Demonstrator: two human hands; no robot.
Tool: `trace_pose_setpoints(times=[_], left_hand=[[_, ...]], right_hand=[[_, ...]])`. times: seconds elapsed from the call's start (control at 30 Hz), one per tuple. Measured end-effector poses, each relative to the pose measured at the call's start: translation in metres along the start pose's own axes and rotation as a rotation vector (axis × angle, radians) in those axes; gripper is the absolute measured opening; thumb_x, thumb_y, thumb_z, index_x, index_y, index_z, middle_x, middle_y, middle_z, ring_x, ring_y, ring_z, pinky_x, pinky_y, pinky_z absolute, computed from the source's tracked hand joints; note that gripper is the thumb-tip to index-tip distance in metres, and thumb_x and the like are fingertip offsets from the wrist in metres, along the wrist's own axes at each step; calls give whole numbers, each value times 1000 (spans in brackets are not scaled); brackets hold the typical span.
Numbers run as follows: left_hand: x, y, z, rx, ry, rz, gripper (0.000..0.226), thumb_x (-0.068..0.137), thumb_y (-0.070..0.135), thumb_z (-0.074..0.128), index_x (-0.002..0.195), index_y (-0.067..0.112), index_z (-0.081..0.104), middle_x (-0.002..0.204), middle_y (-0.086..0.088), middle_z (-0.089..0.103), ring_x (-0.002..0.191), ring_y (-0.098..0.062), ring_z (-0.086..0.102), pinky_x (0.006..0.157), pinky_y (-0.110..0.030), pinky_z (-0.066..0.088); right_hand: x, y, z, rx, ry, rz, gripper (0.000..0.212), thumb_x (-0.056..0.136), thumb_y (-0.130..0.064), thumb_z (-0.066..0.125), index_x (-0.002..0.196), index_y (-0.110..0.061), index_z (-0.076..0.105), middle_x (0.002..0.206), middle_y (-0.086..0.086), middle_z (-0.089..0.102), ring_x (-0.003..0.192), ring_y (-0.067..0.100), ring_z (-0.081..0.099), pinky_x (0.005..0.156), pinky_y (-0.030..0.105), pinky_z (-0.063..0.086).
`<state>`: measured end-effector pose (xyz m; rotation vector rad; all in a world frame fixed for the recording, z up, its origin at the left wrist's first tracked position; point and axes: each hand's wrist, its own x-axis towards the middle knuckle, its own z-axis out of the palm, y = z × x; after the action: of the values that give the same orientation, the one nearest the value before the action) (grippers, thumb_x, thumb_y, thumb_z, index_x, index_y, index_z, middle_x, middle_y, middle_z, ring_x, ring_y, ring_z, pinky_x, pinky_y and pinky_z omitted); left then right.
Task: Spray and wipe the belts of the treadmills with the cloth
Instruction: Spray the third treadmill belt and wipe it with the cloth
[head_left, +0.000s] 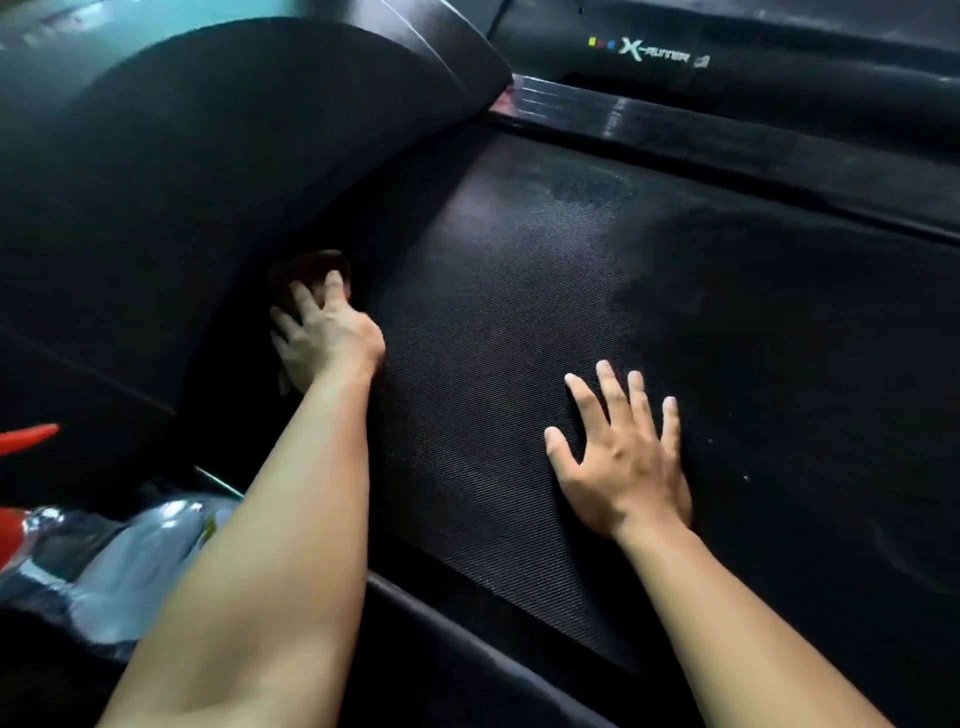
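The belt (519, 312) is serving as the landmark. The right hand (623, 457) is lying flat on it. The left hand (322, 332) is pressing the cloth (306, 265) at its left edge, under the motor cover (208, 182). The spray bottle (104, 545) is lying left of it.

from where i stand, one bit of lettering is readable: "x-runner" in pale letters on the black side rail (727, 67) of the neighbouring treadmill, at the top of the view, with small coloured squares just left of the x. a small mark sits right after the word, too blurred to read. the label (210, 525) on the spray bottle (130, 561) is unreadable.
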<state>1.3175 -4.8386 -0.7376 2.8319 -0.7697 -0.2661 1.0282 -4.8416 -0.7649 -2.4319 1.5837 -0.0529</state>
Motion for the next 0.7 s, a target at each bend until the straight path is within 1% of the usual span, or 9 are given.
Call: trace_pose_setpoints(times=[0.1,0.2,0.33,0.4,0.47,0.5,0.57,0.63,0.7], left_hand=[[13,37,-5,-6,-72,137,57,103,31,34,157,41,17,168,1,8,153,-32,11,121,-50,13],[14,77,6,19,-100,400,57,101,33,40,155,45,24,168,7,12,153,-27,14,121,-49,17],[-33,99,43,24,-117,789,58,97,31,43,153,42,32,165,0,24,152,-30,20,125,-39,15],[-75,86,52,38,-88,866,57,96,33,41,152,39,34,164,-3,28,151,-32,23,123,-43,19],[-105,60,50,31,-67,822,59,92,38,35,152,40,35,164,-2,29,150,-32,25,121,-46,22],[-111,43,47,27,-61,757,61,90,41,34,151,40,35,164,0,29,150,-31,25,121,-46,21],[-112,8,37,13,-35,550,60,91,40,39,151,40,35,164,1,27,150,-30,24,121,-46,17],[-98,-19,24,-27,26,302,58,94,33,49,151,34,37,164,-4,27,149,-35,24,121,-49,18],[-70,-31,17,-52,85,128,57,97,31,49,152,30,37,163,-9,27,148,-40,24,120,-51,19]], right_hand=[[2,-1,1,-7,4,4,74,85,-65,12,155,-39,10,167,-4,-3,152,22,-10,120,50,-12],[3,-1,1,-16,-2,3,74,86,-65,14,155,-40,10,167,-4,-4,152,21,-11,121,50,-12],[3,-1,1,-16,2,13,78,82,-66,9,155,-40,13,167,-5,-3,152,21,-9,121,49,-10],[4,-1,1,-28,-3,17,82,78,-65,4,156,-38,12,167,-6,-4,152,20,-10,120,50,-10],[5,-1,1,-29,-3,21,83,79,-65,3,157,-35,10,167,-7,-4,152,20,-10,120,50,-10],[5,-1,0,-22,-1,23,83,81,-65,4,157,-34,9,167,-7,-3,152,20,-10,121,49,-10],[4,-1,-1,-11,0,20,81,83,-65,7,158,-32,8,167,-7,-3,152,19,-10,121,49,-10],[3,-1,-1,-5,-1,16,81,85,-64,8,158,-31,7,167,-7,-4,152,19,-10,121,48,-11],[2,-2,-1,-5,5,19,80,85,-64,9,158,-31,8,167,-6,-4,152,19,-9,121,48,-11]])
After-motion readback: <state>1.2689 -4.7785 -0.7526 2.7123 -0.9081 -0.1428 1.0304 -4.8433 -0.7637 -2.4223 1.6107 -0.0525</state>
